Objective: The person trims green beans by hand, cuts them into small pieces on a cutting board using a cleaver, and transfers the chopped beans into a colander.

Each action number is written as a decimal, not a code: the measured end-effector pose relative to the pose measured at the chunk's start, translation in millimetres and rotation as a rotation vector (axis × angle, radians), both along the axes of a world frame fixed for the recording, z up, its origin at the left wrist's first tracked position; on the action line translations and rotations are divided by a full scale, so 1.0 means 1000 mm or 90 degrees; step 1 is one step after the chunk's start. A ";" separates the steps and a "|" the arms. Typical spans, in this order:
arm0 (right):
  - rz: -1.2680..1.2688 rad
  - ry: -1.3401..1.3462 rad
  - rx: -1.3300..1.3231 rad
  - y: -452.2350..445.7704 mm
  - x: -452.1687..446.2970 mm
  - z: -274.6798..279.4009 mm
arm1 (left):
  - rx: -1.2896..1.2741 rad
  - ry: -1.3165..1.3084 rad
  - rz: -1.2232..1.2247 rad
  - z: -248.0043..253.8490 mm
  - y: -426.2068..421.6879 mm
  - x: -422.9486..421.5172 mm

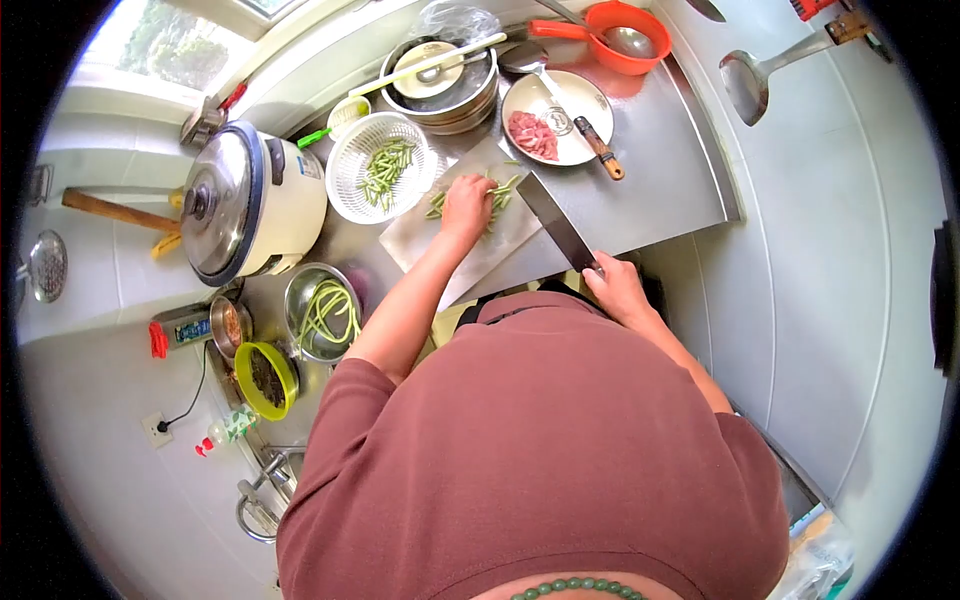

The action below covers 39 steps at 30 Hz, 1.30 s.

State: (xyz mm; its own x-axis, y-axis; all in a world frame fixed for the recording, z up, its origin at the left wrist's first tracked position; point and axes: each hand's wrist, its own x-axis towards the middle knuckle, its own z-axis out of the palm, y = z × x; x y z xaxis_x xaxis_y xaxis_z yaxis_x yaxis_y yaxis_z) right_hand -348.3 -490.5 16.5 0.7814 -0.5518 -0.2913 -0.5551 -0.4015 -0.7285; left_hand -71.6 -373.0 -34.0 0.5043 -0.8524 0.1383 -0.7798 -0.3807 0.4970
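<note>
My right hand (617,287) grips the handle of a cleaver (560,228), its broad dark blade slanting up and left over the edge of a pale cutting board (430,245). On that board my left hand (468,208) is curled over cut green beans (503,192), and short pieces stick out on both sides of the fingers. Just left of it stands a white plastic colander (345,180) with more bean pieces (388,170) inside. Nearer my left elbow, a steel bowl (300,290) holds long uncut beans (328,312).
A plate (590,95) with sliced raw meat (533,135) and a spatula (568,100) lies behind the board. Around it are a large pot (470,118), a red strainer (640,15) and a rice cooker (290,200). A yellow-green bowl (290,375) and a faucet (255,505) are at left.
</note>
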 end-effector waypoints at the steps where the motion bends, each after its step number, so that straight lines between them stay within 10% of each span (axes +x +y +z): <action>1: -0.010 -0.006 0.005 -0.002 -0.001 -0.001 | -0.003 -0.007 0.007 0.000 -0.008 0.001; 23: 0.047 0.066 0.007 -0.033 0.030 0.008 | 0.156 -0.155 0.074 -0.019 -0.047 0.002; 39: 0.112 -0.001 -0.058 -0.008 0.066 -0.006 | -0.091 0.003 0.041 -0.031 0.029 0.009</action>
State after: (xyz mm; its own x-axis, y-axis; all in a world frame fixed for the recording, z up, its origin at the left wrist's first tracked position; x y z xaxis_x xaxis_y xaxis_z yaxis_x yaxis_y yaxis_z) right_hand -281.9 -498.8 10.2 0.8688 -0.4301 -0.2452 -0.4691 -0.5566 -0.6857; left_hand -62.7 -343.6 -64.6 0.5587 -0.7898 0.2529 -0.7530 -0.3554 0.5537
